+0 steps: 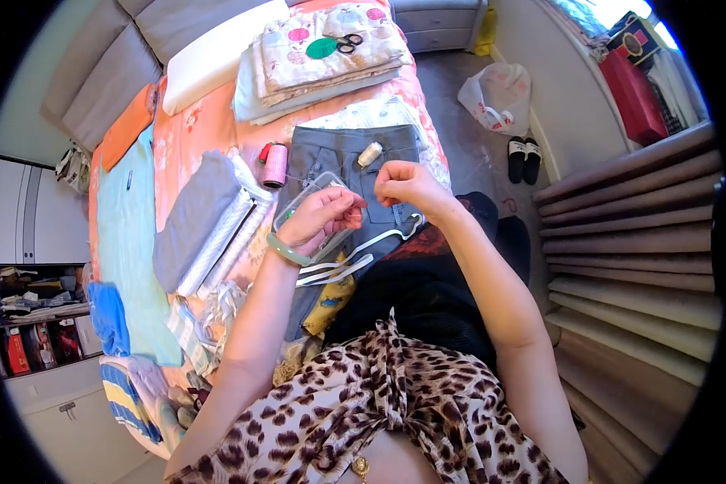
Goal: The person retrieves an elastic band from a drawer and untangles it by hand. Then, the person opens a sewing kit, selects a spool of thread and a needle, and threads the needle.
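Note:
My left hand (324,216), with a green bangle at its wrist, is closed in a pinch over a clear plastic box (310,187). To its right, my right hand (411,190) is also closed, thumb and fingers pressed together. Whatever sits between the fingertips of either hand is too small to make out. Grey trousers (319,145) lie beneath and beyond both hands. A cream thread spool (369,154) rests on them, just past my right hand. A pink thread spool (275,166) stands beside the trousers. White cord (361,249) loops below my hands.
The bed holds folded bedding (327,68) with scissors (349,43) on top, a folded grey cloth (194,214) and a light-blue cloth (129,234). On the floor at right are a white plastic bag (498,97) and black slippers (524,160). Curtains (633,218) hang nearby.

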A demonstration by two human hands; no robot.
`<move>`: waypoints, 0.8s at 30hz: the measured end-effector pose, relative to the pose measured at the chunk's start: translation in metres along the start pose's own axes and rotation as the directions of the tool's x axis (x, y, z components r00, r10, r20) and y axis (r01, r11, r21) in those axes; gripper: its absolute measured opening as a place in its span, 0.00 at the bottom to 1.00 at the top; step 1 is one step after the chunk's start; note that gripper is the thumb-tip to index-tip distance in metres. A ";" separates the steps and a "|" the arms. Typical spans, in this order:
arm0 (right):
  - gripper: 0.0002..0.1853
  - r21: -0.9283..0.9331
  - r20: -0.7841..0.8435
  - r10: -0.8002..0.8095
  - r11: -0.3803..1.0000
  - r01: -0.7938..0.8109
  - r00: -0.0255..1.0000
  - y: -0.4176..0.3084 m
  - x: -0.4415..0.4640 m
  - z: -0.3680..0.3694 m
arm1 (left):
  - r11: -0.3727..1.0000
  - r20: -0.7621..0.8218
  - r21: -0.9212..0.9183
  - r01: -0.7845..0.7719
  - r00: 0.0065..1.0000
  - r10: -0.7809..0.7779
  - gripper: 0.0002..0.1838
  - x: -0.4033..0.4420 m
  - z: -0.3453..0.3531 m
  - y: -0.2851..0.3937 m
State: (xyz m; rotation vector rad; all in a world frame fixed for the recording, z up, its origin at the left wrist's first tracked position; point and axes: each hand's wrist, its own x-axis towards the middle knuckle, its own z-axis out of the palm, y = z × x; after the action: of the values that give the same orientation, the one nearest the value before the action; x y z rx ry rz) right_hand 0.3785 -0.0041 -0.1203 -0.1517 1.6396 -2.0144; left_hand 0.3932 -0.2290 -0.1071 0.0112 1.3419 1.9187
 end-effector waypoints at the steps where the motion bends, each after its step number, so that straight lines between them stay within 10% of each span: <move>1: 0.04 -0.012 0.037 -0.005 1.000 0.005 0.999 0.001 0.001 0.000 | 0.999 -0.015 0.040 0.029 0.999 -0.028 0.12 0.003 0.001 0.001; 24: 0.08 0.090 -0.167 0.075 0.994 -0.061 0.983 0.009 -0.001 0.018 | 0.972 -0.237 0.089 -0.216 0.943 0.232 0.10 0.011 0.021 -0.008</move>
State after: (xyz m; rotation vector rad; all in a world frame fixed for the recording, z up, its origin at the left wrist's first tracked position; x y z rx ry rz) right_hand 0.3897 -0.0204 -0.1240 0.1095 1.6341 -2.0889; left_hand 0.3988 -0.2048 -0.1091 -0.0470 1.6244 2.1218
